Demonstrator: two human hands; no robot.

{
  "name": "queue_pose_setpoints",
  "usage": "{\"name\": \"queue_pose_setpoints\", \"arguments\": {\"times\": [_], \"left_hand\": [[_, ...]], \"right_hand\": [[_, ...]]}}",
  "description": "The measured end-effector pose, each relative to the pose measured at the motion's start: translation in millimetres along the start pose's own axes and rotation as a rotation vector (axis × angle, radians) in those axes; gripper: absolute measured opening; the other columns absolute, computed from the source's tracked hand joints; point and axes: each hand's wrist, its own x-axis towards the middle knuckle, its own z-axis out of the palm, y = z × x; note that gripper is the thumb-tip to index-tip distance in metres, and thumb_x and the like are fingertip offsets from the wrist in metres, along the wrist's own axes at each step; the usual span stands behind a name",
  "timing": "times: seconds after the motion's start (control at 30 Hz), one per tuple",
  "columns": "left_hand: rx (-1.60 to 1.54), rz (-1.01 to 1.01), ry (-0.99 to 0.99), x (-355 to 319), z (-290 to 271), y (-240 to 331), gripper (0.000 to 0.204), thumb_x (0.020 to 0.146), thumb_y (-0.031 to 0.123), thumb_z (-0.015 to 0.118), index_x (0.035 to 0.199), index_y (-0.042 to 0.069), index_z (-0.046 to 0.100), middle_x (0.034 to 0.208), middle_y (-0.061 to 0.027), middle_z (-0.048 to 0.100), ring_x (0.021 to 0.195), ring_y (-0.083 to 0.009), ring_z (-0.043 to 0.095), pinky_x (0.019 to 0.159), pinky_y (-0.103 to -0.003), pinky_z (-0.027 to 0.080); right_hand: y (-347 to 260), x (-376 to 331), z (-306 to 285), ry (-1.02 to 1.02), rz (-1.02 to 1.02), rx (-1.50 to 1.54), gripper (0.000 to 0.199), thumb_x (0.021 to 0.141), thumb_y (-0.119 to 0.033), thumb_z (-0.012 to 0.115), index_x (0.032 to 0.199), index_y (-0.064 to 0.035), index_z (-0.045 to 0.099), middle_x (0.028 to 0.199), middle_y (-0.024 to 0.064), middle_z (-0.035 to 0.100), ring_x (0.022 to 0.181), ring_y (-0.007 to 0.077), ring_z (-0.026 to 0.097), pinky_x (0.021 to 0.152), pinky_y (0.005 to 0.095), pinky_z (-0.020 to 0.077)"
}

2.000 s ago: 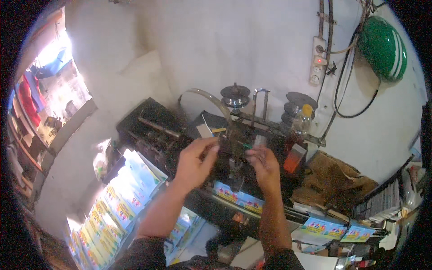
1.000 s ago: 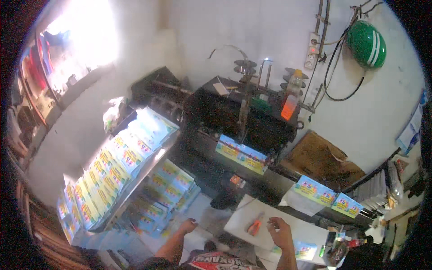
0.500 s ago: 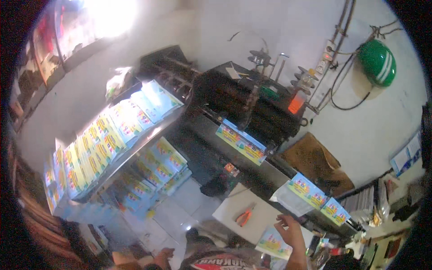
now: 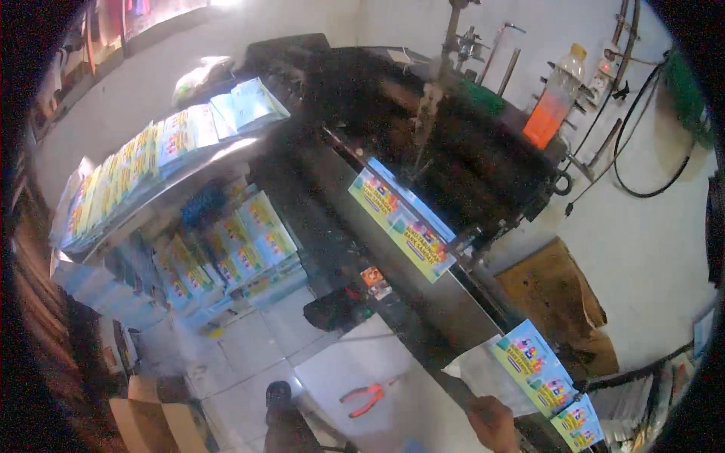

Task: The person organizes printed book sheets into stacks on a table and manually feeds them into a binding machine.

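My right hand (image 4: 492,424) is at the lower edge, beside a pale sheet (image 4: 477,377) and a blue-and-yellow printed booklet (image 4: 531,365) on the machine's near end. Its fingers are blurred and point toward that sheet; whether they touch it I cannot tell. A smaller printed piece (image 4: 578,424) lies beyond the booklet's right end. Orange-handled pliers (image 4: 365,399) rest on a white board (image 4: 332,364), left of this hand. My left hand is out of view. Farther up, another printed booklet (image 4: 402,224) hangs over the dark machine's rail (image 4: 453,300).
At left, printed booklets (image 4: 136,170) fill a sloping shelf, with more stacks (image 4: 257,226) below. An open cardboard box (image 4: 162,423) stands on the tiled floor (image 4: 245,343). A bottle of orange liquid (image 4: 550,106) stands behind the machine. Brown cardboard (image 4: 555,302) leans at right.
The view has shifted, bringing the machine and pliers closer. My right hand, earlier raised with fingers apart, is now lower beside the pale sheet. My left hand has left the view.
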Motion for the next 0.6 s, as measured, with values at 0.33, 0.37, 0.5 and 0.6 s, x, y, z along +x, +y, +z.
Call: {"name": "queue_pose_setpoints", "arguments": {"times": [0.33, 0.37, 0.5, 0.6], "left_hand": [[0.026, 0.056, 0.067, 21, 25, 4, 0.033, 0.087, 0.033, 0.052, 0.093, 0.004, 0.065, 0.091, -0.0179, 0.066, 0.084, -0.035, 0.062, 0.073, -0.046, 0.05], [0.032, 0.074, 0.077, 25, 24, 4, 0.033, 0.087, 0.033, 0.052, 0.093, 0.004, 0.065, 0.091, -0.018, 0.066, 0.084, -0.0351, 0.062, 0.074, -0.046, 0.05], [0.084, 0.142, 0.092, 36, 29, -14, 0.031, 0.087, 0.031, 0.051, 0.091, 0.004, 0.065, 0.093, -0.0184, 0.066, 0.086, -0.0357, 0.062, 0.075, -0.046, 0.05], [0.153, 0.197, 0.115, 49, 29, -37, 0.03, 0.087, 0.029, 0.051, 0.09, 0.004, 0.065, 0.094, -0.0186, 0.065, 0.088, -0.0361, 0.062, 0.075, -0.047, 0.05]], "right_hand": [[27, -35, 2, 0.066, -0.167, 0.053, 0.016, 0.081, -0.006, 0.068, 0.096, 0.0009, 0.065, 0.095, 0.0161, 0.068, 0.09, 0.028, 0.066, 0.078, 0.0351, 0.0501], [30, -43, 3, 0.087, -0.135, 0.082, 0.017, 0.08, -0.004, 0.069, 0.096, 0.0006, 0.064, 0.095, 0.0157, 0.068, 0.09, 0.0284, 0.065, 0.079, 0.0352, 0.0501], [41, -86, 16, 0.191, -0.138, -0.011, 0.019, 0.08, -0.01, 0.067, 0.096, -0.0007, 0.063, 0.091, 0.0145, 0.066, 0.085, 0.0269, 0.063, 0.076, 0.0349, 0.0492], [63, -128, 32, 0.247, -0.121, -0.005, 0.025, 0.074, -0.003, 0.067, 0.098, -0.0009, 0.063, 0.087, 0.014, 0.064, 0.08, 0.0271, 0.063, 0.073, 0.0337, 0.0492]]}}
